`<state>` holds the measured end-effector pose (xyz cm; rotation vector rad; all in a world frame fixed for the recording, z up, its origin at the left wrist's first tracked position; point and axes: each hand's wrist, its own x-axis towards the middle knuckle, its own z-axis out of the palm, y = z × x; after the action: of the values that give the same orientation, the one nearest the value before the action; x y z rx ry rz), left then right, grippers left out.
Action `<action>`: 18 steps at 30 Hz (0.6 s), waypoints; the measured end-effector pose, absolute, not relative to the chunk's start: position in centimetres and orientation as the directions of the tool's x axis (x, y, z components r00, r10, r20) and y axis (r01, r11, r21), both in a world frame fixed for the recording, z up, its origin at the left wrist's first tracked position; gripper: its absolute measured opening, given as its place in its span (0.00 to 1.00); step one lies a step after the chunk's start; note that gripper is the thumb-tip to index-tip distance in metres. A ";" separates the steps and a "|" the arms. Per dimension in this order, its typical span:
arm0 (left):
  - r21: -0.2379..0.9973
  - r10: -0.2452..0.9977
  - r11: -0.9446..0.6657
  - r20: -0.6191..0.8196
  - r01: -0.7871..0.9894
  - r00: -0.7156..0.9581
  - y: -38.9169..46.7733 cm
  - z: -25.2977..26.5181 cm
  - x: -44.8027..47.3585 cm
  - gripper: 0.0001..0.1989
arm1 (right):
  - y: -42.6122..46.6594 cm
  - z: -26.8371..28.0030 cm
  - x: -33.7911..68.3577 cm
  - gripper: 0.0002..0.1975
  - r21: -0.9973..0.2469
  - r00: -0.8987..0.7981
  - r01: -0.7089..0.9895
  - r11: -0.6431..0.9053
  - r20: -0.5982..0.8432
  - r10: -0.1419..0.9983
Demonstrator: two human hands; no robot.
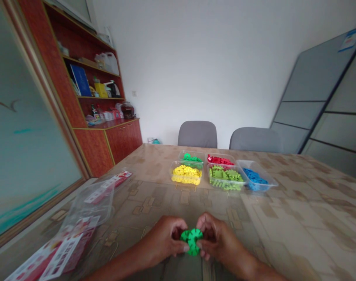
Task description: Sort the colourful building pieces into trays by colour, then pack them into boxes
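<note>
At the far left of the frame I have a frosted glass panel [22, 128], then red-and-white printed sheets [69, 244] with clear plastic [92, 195] at lower left, on the patterned desk [154, 195]. The red-brown wooden cabinet [125, 140] fills the upper left. At bottom centre I see the left hand [166, 236] pinching green notched discs [193, 240] between thumb and fingers; the right hand [220, 236] grips them from the other side, so the discs sit right between both. Beyond the hands, near mid-frame, yellow notched discs [186, 174] come first, green pieces [192, 158] just behind, then red pieces [220, 160] behind lime-green pieces [226, 176], and blue pieces [255, 179] rightmost, all in clear plastic tubs [270, 180]. Two grey chairs [197, 134] stand behind the desk, and a grey panelled wardrobe [306, 86] closes my view at upper right.
</note>
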<state>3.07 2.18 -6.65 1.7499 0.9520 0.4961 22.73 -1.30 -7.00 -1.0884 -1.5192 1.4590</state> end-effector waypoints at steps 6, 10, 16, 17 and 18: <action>0.949 0.783 -0.080 -0.131 0.307 0.609 2.2 -6.6 3.5 0.12 | -1.1 -7.2 22.6 0.14 -0.996 -0.346 0.074 0.051 0.023 0.938; 0.970 0.827 -0.041 -0.101 0.239 0.553 3.5 -5.8 3.5 0.16 | -0.8 -6.6 23.3 0.12 -0.981 -0.310 0.070 0.183 0.153 0.938; 0.990 0.928 -0.038 -0.014 0.133 0.373 10.3 -2.3 3.9 0.16 | 0.9 -7.2 24.6 0.11 -0.960 -0.211 0.169 0.223 0.186 0.960; 0.992 0.944 -0.040 0.000 0.116 0.330 11.7 -1.6 4.2 0.14 | 1.1 -7.5 24.6 0.10 -0.958 -0.210 0.184 0.221 0.181 0.961; 0.995 0.957 -0.040 0.011 0.095 0.289 13.1 -0.8 4.7 0.11 | 1.3 -7.7 24.7 0.10 -0.957 -0.211 0.195 0.216 0.174 0.962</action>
<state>4.72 13.12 -0.83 1.4247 1.0474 0.9587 24.66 1.33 -7.69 -1.1158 -1.6003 1.0842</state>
